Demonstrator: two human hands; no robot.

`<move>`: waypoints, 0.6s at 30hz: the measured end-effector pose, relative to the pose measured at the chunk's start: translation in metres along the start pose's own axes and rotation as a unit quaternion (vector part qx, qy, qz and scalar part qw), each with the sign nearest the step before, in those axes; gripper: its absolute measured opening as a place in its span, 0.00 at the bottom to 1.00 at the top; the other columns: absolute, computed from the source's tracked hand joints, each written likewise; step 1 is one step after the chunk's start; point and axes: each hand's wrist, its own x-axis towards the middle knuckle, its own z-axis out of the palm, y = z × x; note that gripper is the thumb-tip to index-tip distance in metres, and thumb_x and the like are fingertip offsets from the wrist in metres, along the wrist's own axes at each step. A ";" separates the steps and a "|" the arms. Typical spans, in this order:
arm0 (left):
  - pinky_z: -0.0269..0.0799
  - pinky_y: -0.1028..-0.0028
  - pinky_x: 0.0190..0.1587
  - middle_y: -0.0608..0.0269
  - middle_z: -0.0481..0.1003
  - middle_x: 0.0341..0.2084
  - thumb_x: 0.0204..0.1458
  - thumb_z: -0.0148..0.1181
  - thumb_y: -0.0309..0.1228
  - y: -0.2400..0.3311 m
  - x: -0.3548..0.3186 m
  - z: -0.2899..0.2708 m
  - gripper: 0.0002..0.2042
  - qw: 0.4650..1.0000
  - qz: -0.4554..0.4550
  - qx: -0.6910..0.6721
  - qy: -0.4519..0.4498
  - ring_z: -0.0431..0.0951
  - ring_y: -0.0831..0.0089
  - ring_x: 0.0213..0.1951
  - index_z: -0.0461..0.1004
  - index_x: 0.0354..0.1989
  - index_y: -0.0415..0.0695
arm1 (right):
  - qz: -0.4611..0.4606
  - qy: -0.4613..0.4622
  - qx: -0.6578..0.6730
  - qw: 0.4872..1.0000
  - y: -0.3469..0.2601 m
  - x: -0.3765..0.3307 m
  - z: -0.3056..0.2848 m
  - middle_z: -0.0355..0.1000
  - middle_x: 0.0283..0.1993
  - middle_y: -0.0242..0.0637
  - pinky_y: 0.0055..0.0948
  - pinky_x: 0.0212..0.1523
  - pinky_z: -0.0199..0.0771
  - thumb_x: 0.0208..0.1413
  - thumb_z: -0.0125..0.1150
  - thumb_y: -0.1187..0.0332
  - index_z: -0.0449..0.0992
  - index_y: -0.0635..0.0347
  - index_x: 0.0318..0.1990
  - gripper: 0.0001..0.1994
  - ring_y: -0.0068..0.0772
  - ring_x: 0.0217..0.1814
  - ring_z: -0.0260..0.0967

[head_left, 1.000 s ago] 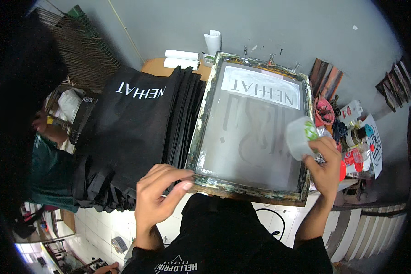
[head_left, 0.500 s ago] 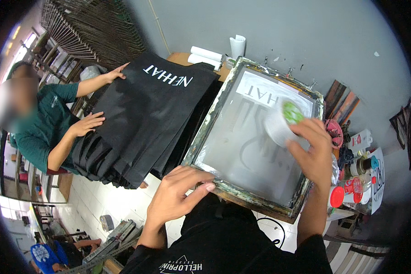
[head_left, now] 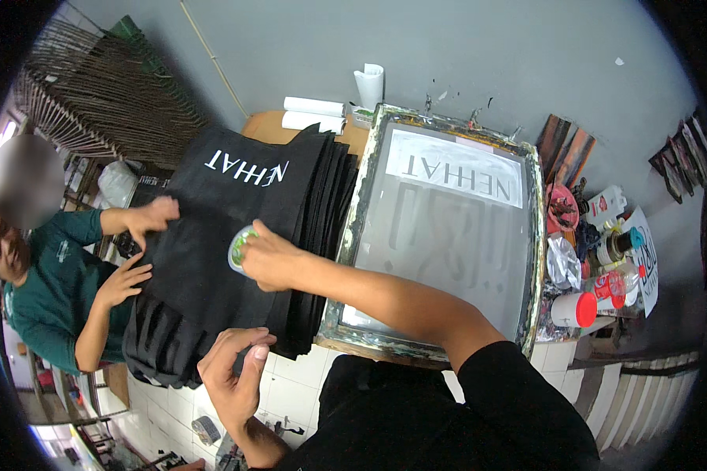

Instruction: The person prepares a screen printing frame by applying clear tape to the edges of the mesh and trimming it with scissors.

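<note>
My right hand [head_left: 269,255] reaches left across the frame and grips a round white-and-green roll [head_left: 242,250], held over the top black bag. That black bag [head_left: 212,212] tops a thick stack and bears white lettering near its far end. Beside the stack's near edge, my left hand [head_left: 239,365] is curled with thumb and fingers close together; dark material shows between them, but I cannot tell whether it is gripped. To the right lies a screen-printing frame [head_left: 334,330] with a grey mesh and a pale lettered area at its far end.
A co-worker [head_left: 63,267] in a green shirt stands at left, hands by the stack's left edge. White paper rolls [head_left: 314,114] lie behind it. At right are a pink container [head_left: 562,208], a red-lidded jar [head_left: 573,309] and several bottles. Wooden-handled tools [head_left: 569,157] lean on the wall.
My right hand has carried the roll left from above the screen to above the bags. My left hand has left the frame's near edge and moved left. The co-worker's far hand has drawn back.
</note>
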 end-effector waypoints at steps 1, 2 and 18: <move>0.74 0.72 0.40 0.52 0.82 0.30 0.52 0.64 0.23 -0.005 0.005 -0.004 0.07 1.000 -0.009 0.002 -0.008 0.81 0.66 0.34 0.81 0.38 0.33 | -0.002 0.001 -0.004 1.000 -0.005 0.000 0.003 0.79 0.36 0.40 0.53 0.65 0.59 0.41 0.65 0.71 0.84 0.60 0.28 0.06 0.41 0.45 0.76; 0.75 0.72 0.41 0.52 0.82 0.30 0.52 0.64 0.23 -0.010 0.012 -0.006 0.07 1.000 -0.017 0.004 -0.019 0.81 0.66 0.34 0.81 0.38 0.33 | -0.004 -0.027 0.023 0.999 -0.005 -0.002 0.004 0.78 0.38 0.40 0.55 0.66 0.58 0.42 0.65 0.71 0.84 0.60 0.31 0.07 0.40 0.47 0.75; 0.74 0.68 0.39 0.51 0.80 0.34 0.57 0.63 0.25 -0.044 0.079 0.110 0.07 0.995 -0.021 -0.028 -0.089 0.80 0.62 0.33 0.79 0.41 0.35 | 0.570 0.214 0.133 0.782 0.297 -0.144 -0.112 0.82 0.36 0.48 0.42 0.45 0.78 0.57 0.62 0.58 0.85 0.62 0.38 0.15 0.47 0.40 0.81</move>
